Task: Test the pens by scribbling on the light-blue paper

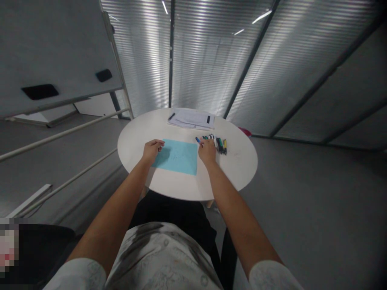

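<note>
A light blue sheet of paper (178, 157) lies flat on the round white table (236, 169), with faint marks on it. My left hand (152, 149) rests on the sheet's left edge, fingers curled against it. My right hand (207, 150) sits at the sheet's upper right corner, closed around a blue marker (197, 139) whose tip pokes out to the left. Just right of that hand, several markers (219, 143) lie side by side, among them green, black and yellow ones.
A stack of white papers (193, 119) with a black pen (171, 116) lies at the table's far side. A whiteboard on a stand (57, 52) is at the left. Frosted glass walls stand behind. A pink object (245, 131) shows past the table's right rim.
</note>
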Motion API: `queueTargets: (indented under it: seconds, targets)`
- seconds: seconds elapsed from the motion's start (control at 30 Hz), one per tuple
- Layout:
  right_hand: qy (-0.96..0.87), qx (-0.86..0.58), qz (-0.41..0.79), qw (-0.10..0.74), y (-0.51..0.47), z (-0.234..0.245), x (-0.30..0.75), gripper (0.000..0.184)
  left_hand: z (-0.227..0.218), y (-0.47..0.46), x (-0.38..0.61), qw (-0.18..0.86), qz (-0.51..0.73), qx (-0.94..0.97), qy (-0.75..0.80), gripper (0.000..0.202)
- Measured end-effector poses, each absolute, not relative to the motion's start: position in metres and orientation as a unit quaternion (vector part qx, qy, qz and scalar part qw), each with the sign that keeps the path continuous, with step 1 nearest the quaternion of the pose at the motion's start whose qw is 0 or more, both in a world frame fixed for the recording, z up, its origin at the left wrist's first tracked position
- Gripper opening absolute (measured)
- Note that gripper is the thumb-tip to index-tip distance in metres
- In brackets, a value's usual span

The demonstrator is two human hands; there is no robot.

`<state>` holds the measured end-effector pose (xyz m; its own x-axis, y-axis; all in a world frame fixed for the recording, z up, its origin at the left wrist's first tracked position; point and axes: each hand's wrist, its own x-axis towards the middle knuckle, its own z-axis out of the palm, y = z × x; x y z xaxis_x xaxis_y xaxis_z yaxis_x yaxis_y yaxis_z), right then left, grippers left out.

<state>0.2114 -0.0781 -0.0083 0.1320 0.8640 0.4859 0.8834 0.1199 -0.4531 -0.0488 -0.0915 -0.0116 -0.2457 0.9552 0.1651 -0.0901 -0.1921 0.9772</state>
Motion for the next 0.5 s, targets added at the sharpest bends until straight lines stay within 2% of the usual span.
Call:
queueTargets:
  seconds: [0.3,0.5]
  targets:
    - [-0.687,-0.681,-0.03,0.254,-0.0829,-0.008,0.2107,0.034,-0.0109,-0.0935,-0.0475,0.413,0.615,0.461,0.489,0.016]
    - [-0.688,-0.687,-0.038,0.231,-0.0863,-0.0062,0.2073,0.033,-0.0117,-0.0934,-0.0476,0.41,0.616,0.466,0.485,0.015]
